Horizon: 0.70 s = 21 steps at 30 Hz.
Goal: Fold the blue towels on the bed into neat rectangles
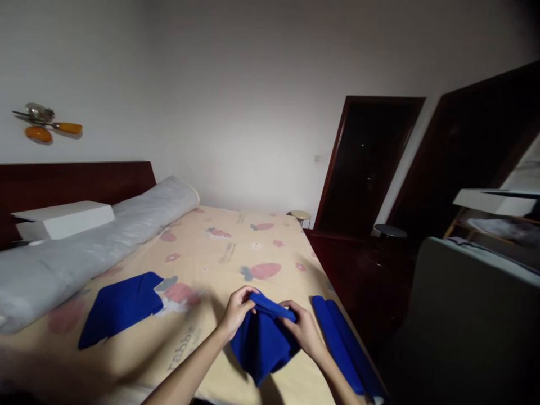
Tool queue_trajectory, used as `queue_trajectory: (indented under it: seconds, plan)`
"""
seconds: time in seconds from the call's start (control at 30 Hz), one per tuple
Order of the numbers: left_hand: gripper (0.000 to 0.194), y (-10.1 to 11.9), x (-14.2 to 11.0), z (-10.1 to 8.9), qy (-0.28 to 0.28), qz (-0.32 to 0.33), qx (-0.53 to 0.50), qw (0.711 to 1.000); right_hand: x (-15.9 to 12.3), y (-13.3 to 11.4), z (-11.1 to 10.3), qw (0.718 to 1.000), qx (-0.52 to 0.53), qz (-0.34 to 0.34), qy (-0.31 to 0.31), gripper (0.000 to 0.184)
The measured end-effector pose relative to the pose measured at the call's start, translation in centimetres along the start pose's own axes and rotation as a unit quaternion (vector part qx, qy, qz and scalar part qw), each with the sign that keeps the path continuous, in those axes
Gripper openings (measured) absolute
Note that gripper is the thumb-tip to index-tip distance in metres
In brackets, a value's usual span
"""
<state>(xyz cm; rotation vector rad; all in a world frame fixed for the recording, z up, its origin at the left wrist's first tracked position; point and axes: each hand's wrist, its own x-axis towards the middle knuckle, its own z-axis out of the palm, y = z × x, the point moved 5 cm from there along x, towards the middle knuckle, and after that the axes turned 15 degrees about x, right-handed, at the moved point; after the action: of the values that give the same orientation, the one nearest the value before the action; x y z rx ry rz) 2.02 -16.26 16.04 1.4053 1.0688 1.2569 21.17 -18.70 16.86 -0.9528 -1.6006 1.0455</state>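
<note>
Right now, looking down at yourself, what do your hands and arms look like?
My left hand and right hand are human, without gloves. The slender forearms are bare as far as the view goes: no sleeves, watch, cables or markings that I can see. The fingers show too small to rule out a thin ring.

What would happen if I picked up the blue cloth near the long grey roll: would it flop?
The flat blue cloth would probably flop, because the held blue cloth droops in folds. It looks thin, so it's likely light. Lying flat on the patterned sheet, it doesn't seem apt to roll.
</note>
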Motion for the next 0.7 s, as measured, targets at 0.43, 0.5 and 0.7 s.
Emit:
queue_trajectory:
  seconds: [0.43, 0.5, 0.7]
  plan:
    - [0.027, 2.6, -0.5, -0.6, -0.021, -0.074, -0.035, 0.996, -0.5, -1.9, 1.7, 0.991, 0.051, 0.028, -0.123, 0.046]
    - [0.027, 2.6, -0.1, -0.7, -0.024, -0.073, -0.025, 0.997, -0.6, -1.6, 1.4, 0.994, 0.023, 0.009, -0.109, 0.044]
    - [0.030, 3.6, 0.3, -1.2, -0.094, -0.063, 0.036, 0.993, 0.7, -2.3, -2.9, 0.992, -0.051, -0.080, 0.084, 0.044]
